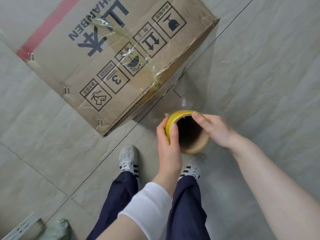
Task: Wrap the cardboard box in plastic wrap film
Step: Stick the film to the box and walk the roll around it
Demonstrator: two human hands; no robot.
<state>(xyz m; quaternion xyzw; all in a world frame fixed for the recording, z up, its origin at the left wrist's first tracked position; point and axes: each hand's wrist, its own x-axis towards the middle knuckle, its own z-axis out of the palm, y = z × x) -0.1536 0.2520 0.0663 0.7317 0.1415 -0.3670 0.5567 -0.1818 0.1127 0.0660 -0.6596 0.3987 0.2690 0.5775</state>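
Both forearms reach down from the camera, the left one with a white sleeve (147,201) pushed up past the wrist. Left hand (168,135) grips the film roll (189,134), fingers curled round its yellow outer winding and thumb on the core's rim. Right hand (213,129) grips the opposite side, fingers hooked over the far rim. The roll is held upright, its hollow brown core facing the camera, near the cardboard box (110,59), off its nearest right-hand corner.

The box stands on the tiled floor (259,84). A clear film sheet (184,101) runs from the roll to the box's side at that corner. A twisted film strand (121,33) crosses the box top diagonally and ends at the same corner.

Progress, as judged: early. The film appears anchored and one side is partly covered, while the top face is mostly bare cardboard. Full turns round the box, then cutting the film free, are left.

Markings on the box top, seen upside down: "SHANBEN", with large characters 山本 beside it. Five framed handling symbols run along one edge, among them a glass, paired arrows, an umbrella and a "3". Their small captions are not legible. A red stripe (46,26) runs along the far edge.
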